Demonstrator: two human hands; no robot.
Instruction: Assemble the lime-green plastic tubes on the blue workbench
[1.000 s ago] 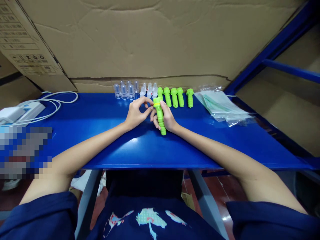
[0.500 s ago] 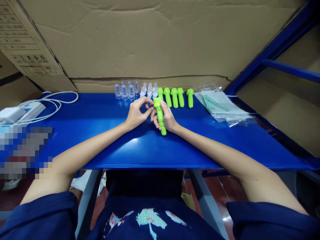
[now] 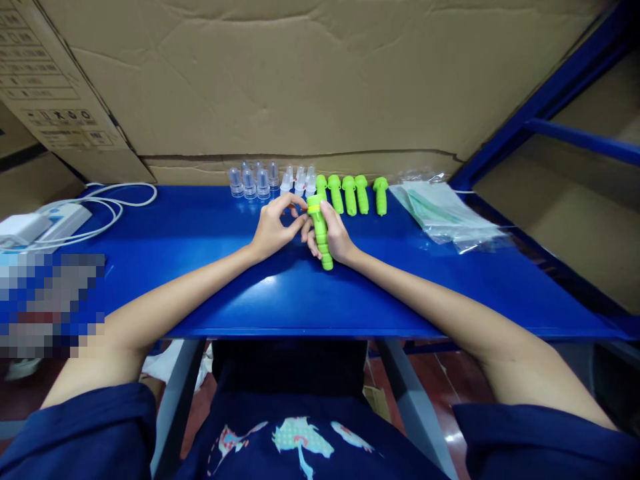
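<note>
My right hand (image 3: 336,233) is closed around a lime-green ribbed plastic handle (image 3: 324,243), its wide threaded head up and its narrow end tilted down towards me. A yellow ring (image 3: 314,208) circles the neck below that head. From the left, my left hand (image 3: 280,223) has its thumb and index finger curled in a pinch against the side of the head by the ring. Whether anything small sits between those fingertips is hidden. Behind my hands stand a row of similar green handles (image 3: 349,197), several white-based clear nozzle pieces (image 3: 300,180) and several clear domed caps (image 3: 249,181).
Clear plastic bags (image 3: 450,213) with white and green contents lie at the back right of the blue table (image 3: 240,300). A white power strip (image 3: 65,223) with looped cables is at the left. Cardboard (image 3: 320,80) walls the back, and a blue frame (image 3: 545,100) rises right.
</note>
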